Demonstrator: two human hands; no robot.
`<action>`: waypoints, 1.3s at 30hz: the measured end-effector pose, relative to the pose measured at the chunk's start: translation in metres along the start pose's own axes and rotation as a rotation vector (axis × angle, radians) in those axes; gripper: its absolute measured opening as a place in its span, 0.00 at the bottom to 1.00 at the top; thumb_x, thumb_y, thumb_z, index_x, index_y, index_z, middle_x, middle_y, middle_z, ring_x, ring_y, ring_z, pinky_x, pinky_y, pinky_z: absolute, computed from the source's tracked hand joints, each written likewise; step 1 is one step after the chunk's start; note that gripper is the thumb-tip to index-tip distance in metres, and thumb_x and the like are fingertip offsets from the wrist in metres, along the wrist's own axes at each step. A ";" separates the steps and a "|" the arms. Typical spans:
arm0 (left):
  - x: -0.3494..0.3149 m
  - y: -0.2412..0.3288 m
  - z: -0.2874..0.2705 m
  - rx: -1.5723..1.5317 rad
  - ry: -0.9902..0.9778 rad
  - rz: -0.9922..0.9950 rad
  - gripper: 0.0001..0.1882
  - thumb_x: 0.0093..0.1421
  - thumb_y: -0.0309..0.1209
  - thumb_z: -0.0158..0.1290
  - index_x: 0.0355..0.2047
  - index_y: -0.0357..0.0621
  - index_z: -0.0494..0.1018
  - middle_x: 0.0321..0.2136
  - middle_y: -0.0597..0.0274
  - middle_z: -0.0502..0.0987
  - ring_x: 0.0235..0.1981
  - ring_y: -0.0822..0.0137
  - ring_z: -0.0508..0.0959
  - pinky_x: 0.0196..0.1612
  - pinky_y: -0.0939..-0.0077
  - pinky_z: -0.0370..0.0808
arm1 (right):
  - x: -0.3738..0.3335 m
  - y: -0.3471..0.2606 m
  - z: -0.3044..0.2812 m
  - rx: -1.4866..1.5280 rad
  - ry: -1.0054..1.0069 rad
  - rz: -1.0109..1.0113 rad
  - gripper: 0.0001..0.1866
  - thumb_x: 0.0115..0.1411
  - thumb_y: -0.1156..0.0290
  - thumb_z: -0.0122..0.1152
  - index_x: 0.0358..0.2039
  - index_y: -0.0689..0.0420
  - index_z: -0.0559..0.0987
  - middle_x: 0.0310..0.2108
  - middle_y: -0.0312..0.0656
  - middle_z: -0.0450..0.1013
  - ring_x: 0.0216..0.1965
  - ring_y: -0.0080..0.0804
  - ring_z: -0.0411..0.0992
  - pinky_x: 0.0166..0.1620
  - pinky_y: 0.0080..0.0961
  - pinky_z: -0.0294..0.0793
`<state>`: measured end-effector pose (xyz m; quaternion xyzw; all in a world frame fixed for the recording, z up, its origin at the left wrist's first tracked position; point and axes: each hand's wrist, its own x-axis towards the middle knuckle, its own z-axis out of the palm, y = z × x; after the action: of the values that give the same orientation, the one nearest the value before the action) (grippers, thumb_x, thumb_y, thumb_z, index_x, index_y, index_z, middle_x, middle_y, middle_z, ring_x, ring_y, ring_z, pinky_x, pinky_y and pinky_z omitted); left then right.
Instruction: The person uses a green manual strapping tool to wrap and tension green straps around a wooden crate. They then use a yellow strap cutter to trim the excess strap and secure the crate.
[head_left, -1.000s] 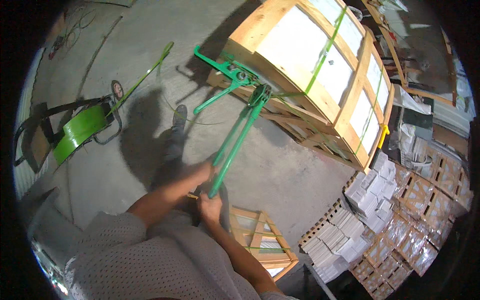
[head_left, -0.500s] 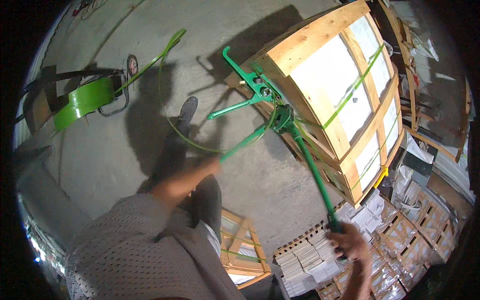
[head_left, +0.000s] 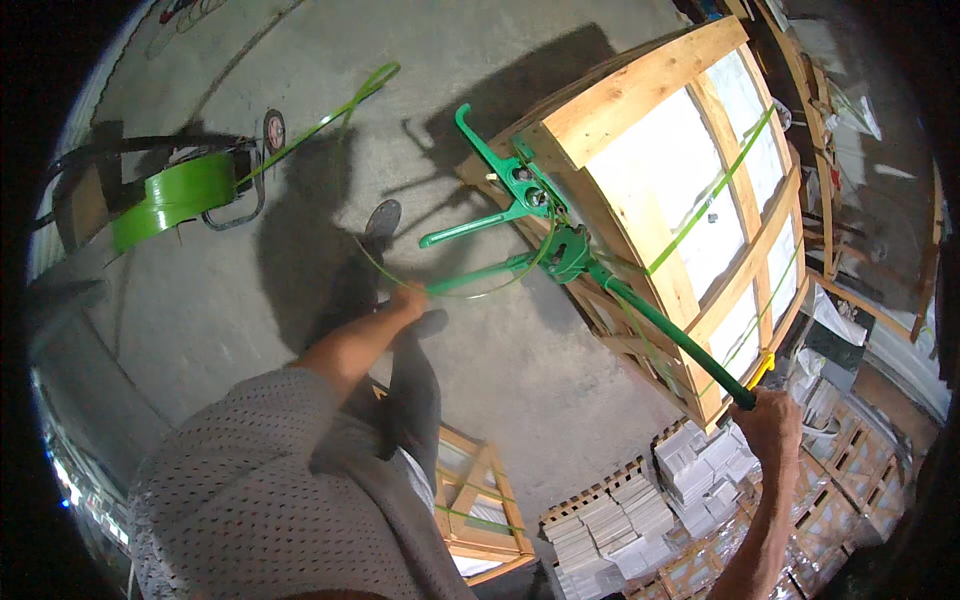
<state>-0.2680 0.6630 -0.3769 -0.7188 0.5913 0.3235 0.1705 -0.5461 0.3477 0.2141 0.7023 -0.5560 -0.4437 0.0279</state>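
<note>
My left hand is wrapped round one long handle of a green strapping sealer. Round the end of its other handle, my right hand is closed. The handles spread wide apart, and the sealer's jaw head sits against the side of a wooden crate. Just beyond it, a green strap tensioner with a hooked lever rests at the crate's edge. Green strap runs across the crate's white panels, and a loose loop of it curves below the tensioner.
At the left stands a strap dispenser cart with a green coil; strap trails from it over the concrete floor. A smaller crate is beside my legs. Stacked white tiles and wrapped crates fill the lower right.
My right hand has swung its handle outward to the right and slightly up. My left hand has shifted slightly left and up, so the sealer's handles are wider apart.
</note>
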 end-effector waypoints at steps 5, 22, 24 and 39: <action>-0.025 0.021 -0.019 -0.416 -0.246 -0.062 0.12 0.56 0.31 0.47 0.36 0.44 0.78 0.36 0.50 0.79 0.41 0.53 0.80 0.41 0.58 0.76 | 0.001 0.000 -0.026 -0.099 0.077 -0.132 0.10 0.52 0.61 0.61 0.27 0.55 0.82 0.22 0.49 0.76 0.25 0.46 0.77 0.31 0.38 0.77; -0.123 0.023 -0.017 -0.518 -0.503 0.221 0.16 0.58 0.41 0.54 0.32 0.37 0.75 0.22 0.51 0.74 0.26 0.56 0.77 0.32 0.57 0.73 | -0.184 0.057 0.180 0.029 -0.234 0.236 0.17 0.51 0.48 0.60 0.29 0.49 0.81 0.21 0.49 0.75 0.26 0.51 0.76 0.29 0.45 0.74; -0.119 0.031 -0.024 -0.639 -0.450 0.246 0.18 0.58 0.43 0.54 0.31 0.37 0.75 0.21 0.52 0.74 0.25 0.57 0.77 0.30 0.57 0.72 | -0.253 0.043 0.237 0.079 -0.266 0.367 0.19 0.49 0.47 0.62 0.29 0.50 0.81 0.19 0.47 0.75 0.23 0.51 0.75 0.28 0.44 0.73; -0.259 0.251 -0.200 -0.685 -0.647 0.696 0.28 0.60 0.53 0.48 0.40 0.36 0.69 0.29 0.45 0.75 0.33 0.47 0.77 0.39 0.51 0.71 | -0.244 -0.250 0.352 2.193 0.244 1.136 0.13 0.56 0.68 0.64 0.24 0.55 0.67 0.15 0.30 0.58 0.14 0.17 0.55 0.16 0.21 0.51</action>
<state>-0.4799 0.6679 -0.0230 -0.3611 0.5722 0.7362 -0.0163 -0.5838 0.7989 0.0123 0.0515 -0.8526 0.3983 -0.3343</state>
